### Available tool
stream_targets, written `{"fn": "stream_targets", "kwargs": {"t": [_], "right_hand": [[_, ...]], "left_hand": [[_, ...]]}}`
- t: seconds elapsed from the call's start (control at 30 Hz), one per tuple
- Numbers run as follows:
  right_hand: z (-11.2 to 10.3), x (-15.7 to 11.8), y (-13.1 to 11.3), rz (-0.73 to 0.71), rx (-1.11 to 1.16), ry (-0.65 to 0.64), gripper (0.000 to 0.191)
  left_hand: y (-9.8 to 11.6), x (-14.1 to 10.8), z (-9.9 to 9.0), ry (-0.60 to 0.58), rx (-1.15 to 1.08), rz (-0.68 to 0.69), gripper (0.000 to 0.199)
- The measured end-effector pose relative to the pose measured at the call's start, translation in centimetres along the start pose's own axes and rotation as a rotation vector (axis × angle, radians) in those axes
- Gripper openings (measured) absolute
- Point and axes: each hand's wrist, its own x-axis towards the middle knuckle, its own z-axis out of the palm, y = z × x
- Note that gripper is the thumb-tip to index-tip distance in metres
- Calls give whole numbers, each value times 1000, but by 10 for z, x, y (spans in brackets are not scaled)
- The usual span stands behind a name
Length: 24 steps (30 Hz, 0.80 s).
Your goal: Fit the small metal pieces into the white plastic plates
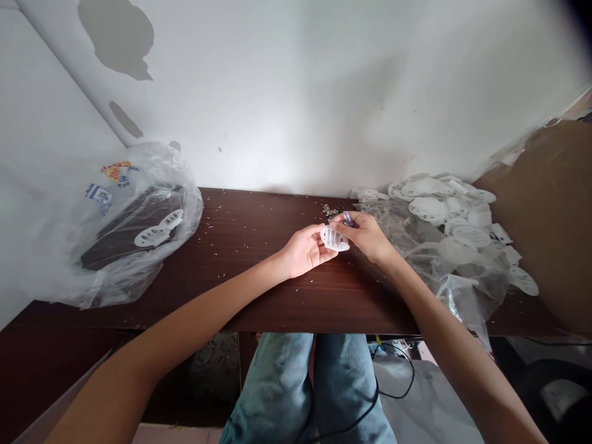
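White plastic moulding [335,238] sits between the two hands, just above the front half of the table. It is a small, rounded, opaque piece with a row of parallel slots across its face and a faint gloss. The left hand [305,251] lies palm up, its fingers [321,233] only slightly curled and pressed against the moulding's side. The right hand [363,237] comes over from above, its fingers [346,227] curled closely around the far end, where a small translucent violet part [348,219] shows; how it joins the moulding is hidden.

Pale flecks dot the dark wood-grain table [259,216], and grey scraps [330,211] lie just beyond the hands. To the right, flat white plastic discs [428,208] are heaped on a clear plastic bag [407,225]. To the left, two similar slotted white pieces [157,233] lie against another clear plastic bag [185,203].
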Motion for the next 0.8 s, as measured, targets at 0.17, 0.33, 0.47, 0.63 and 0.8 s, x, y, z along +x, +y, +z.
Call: {"fn": "stream_targets", "kwargs": {"t": [0.17, 0.33, 0.47, 0.63, 0.8], "right_hand": [[2, -1, -2, 5, 5, 7, 37], [8, -2, -4, -28, -29, 84, 36], [11, -4, -5, 141, 155, 65, 45], [12, -4, -5, 307, 398, -38, 42], [12, -4, -3, 332, 400, -41, 33]], "left_hand": [[-2, 2, -2, -39, 62, 25, 29], [-3, 4, -5, -36, 108, 68, 31], [-2, 4, -6, -83, 111, 68, 37], [-1, 3, -5, -99, 121, 63, 42], [-3, 4, -6, -93, 94, 66, 42]]}}
